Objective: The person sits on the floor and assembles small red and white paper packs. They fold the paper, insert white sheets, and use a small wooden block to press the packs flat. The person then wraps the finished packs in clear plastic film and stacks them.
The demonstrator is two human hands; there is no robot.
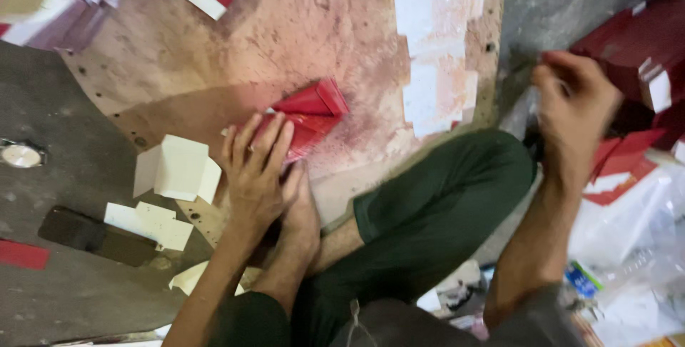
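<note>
While you sit cross-legged on the floor, here is how it stands.

Left hand: your left hand (258, 175) lies flat, fingers spread, pressing on the near end of a red box (307, 115) that looks partly folded.
Red box: it lies on the stained board (285, 26), just beyond your bare foot (300, 225), one flap standing up at the far end.
Right hand: your right hand (574, 101) is up at the right, blurred, fingers curled in a loose fist beside the stack of red blanks (642, 54); whether it pinches one I cannot tell.
Done so far: I judge the box is folded into shape but not closed, since its flaps stand open.
Done earlier, by the look: a folded white insert (178, 168) stands on the board to the left of your hand, with flat white cards (150, 222) just near it.
Left to do: plenty, I reckon; the red blanks at the right are well apart from the box and lie flat.
Around you: a dark phone (89, 236) on the grey floor (64, 297), a round watch (21, 154) farther left, clear plastic wrap (635, 233) at the right.
</note>
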